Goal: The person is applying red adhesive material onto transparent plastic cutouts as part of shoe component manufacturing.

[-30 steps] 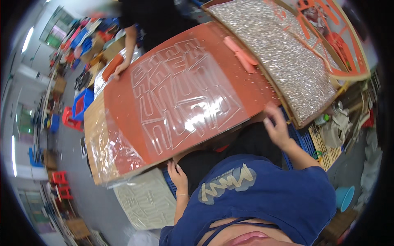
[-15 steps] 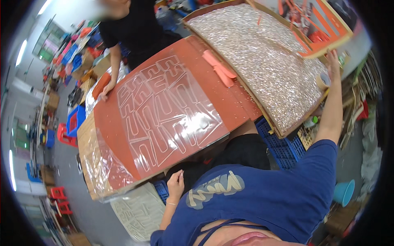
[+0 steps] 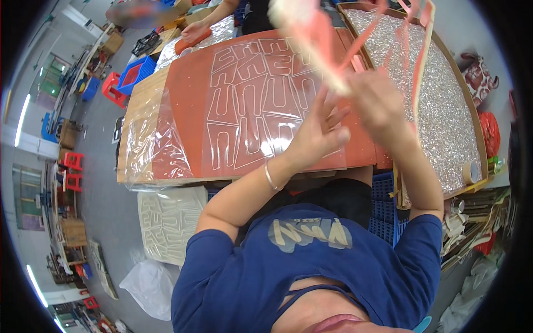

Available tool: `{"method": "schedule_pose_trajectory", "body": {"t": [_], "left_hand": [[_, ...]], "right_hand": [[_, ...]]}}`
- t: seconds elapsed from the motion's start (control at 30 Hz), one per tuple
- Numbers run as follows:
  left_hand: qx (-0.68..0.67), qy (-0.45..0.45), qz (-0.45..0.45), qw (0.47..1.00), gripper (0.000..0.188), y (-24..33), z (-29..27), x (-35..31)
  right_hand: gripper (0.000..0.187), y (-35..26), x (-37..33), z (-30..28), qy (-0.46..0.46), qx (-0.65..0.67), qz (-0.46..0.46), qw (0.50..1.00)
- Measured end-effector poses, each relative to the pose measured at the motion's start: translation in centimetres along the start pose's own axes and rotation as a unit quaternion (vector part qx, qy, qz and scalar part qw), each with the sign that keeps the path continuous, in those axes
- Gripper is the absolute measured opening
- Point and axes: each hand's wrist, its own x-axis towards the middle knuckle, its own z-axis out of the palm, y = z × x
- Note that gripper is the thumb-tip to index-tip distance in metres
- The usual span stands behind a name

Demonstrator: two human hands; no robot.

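My right hand [image 3: 380, 108] is closed on a thin pink-and-cream sheet with cut-outs [image 3: 333, 72], raised over the right part of the table. Its strips are smeared by motion and hang across the top right of the view. Close beside it, my left hand [image 3: 319, 133] is up with fingers apart; whether a fingertip touches the sheet, I cannot tell. Below the hands lies a clear plastic template [image 3: 252, 119] with rows of outlined cut shapes, on a red-brown board [image 3: 189, 111]. Part of the template is hidden by my left hand.
To the right stands a shallow tray rim [image 3: 472, 105] around glittery silver material, with a tape roll [image 3: 471, 173] at its near corner. Across the table, a co-worker's hand [image 3: 195, 32] rests on an orange roll [image 3: 191, 44]. Blue crates [image 3: 383, 205] stand below the table edge.
My right hand has brought the cut-out sheet from above the glittery tray toward the table. My left hand has risen from my lap to join it. The whole view has turned.
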Motion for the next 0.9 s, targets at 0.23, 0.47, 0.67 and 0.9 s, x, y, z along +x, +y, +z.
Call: {"method": "schedule_pose_trajectory", "body": {"t": [0.23,0.47,0.67,0.9], "left_hand": [[-0.308,0.099,0.049,0.945,0.044,3.2,-4.2,-3.4],[-0.486,0.102,0.074,0.865,0.042,5.8,-5.3,-7.3],[-0.530,0.103,0.098,0.836,0.041,5.5,-7.7,-10.6],[-0.548,0.131,0.085,0.822,0.041,3.9,-9.2,-12.5]], "right_hand": [[0.045,-4.9,-4.3,0.4,0.072,0.051,0.211,0.974],[0.049,-6.2,-14.6,6.8,0.076,0.689,0.635,0.342],[0.039,-11.7,-14.4,7.3,-0.003,0.625,0.681,0.381],[0.040,-15.5,-14.4,5.5,-0.043,0.766,0.641,-0.018]]}}
